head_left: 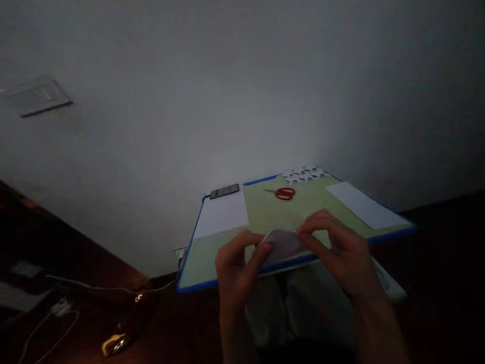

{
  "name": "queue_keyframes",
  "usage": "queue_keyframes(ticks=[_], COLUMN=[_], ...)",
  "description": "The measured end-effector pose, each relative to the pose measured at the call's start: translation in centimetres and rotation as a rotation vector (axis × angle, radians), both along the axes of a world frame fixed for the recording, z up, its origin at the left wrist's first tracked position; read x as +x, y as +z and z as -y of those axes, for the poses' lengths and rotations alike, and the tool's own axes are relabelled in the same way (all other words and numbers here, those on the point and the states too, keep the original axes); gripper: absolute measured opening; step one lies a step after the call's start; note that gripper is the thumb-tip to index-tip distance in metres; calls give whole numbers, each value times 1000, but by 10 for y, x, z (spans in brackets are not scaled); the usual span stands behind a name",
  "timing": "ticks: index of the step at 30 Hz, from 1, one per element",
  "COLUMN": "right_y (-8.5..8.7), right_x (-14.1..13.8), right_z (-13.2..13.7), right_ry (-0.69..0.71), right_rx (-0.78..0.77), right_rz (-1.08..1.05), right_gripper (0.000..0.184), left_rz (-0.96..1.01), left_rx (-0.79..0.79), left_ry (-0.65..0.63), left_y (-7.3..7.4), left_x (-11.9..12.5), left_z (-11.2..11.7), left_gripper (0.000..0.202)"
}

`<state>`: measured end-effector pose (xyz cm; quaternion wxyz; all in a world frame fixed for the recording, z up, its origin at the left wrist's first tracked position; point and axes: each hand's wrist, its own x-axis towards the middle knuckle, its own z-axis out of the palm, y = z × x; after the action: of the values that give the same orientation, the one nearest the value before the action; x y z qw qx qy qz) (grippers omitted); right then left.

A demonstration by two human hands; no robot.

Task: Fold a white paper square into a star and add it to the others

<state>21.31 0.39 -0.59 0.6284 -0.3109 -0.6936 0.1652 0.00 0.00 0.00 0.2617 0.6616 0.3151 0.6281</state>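
Observation:
A small folded piece of white paper (282, 245) is held up over the near edge of the table. My left hand (242, 260) pinches its left side between thumb and fingers. At the paper's upper right corner, my right hand (339, 247) is closed with thumb and fingertips together. Beyond both hands, a pair of scissors (284, 193) with red handles lies on the green tabletop (261, 207), blades pointing left. Several folded white paper pieces (305, 174) are grouped at the far right corner.
White sheets (222, 215) lie on the table's left, with a dark phone-like slab (225, 191) at their far edge. A long white paper strip (364, 205) lies on the right. Blue edging (197, 289) rims the table, which stands near a grey wall (227, 101). A white cable (113, 289) trails at left.

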Motion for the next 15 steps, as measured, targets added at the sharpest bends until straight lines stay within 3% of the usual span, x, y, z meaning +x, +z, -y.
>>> queue_keyframes(ticks=[5, 7, 10, 15], right_y=[5, 5, 4, -1], right_x=[-1, -3, -6, -3], right_z=[8, 8, 5, -1], right_ry=[-2, 52, 90, 16], right_rx=[41, 46, 35, 2], right_rz=[79, 58, -16, -173], right_gripper=[36, 30, 18, 15], left_rz=[-237, -291, -286, -127], left_rx=[157, 205, 212, 160], left_ry=[57, 39, 34, 37], left_y=[12, 16, 18, 12], left_x=[6, 9, 12, 11], left_z=[-1, 1, 2, -2], left_gripper=[7, 8, 10, 14])
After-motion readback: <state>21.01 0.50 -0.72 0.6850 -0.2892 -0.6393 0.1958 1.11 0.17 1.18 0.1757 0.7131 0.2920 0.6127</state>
